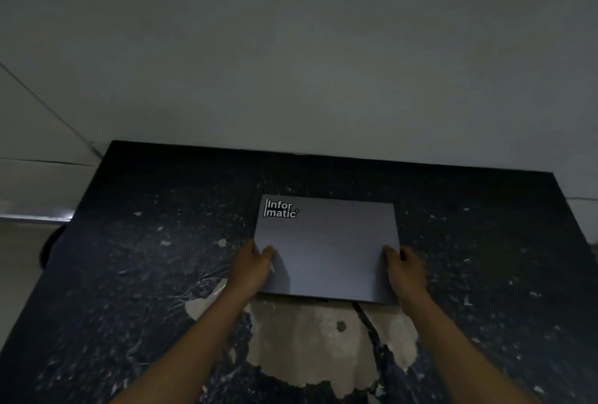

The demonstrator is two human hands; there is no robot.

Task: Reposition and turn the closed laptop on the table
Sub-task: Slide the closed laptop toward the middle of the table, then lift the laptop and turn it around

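Observation:
A closed grey laptop lies flat on a dark, worn table, its long sides running left to right. A white "Informatic" sticker sits at its far left corner. My left hand grips the laptop's left edge near the front corner, thumb on the lid. At the right edge, my right hand holds it the same way, thumb on top. Both forearms reach in from the bottom of the view.
The table's black coating is peeled off in a large pale patch just in front of the laptop, with a crack running through it. A plain wall rises right behind the table's far edge. Floor shows at the left.

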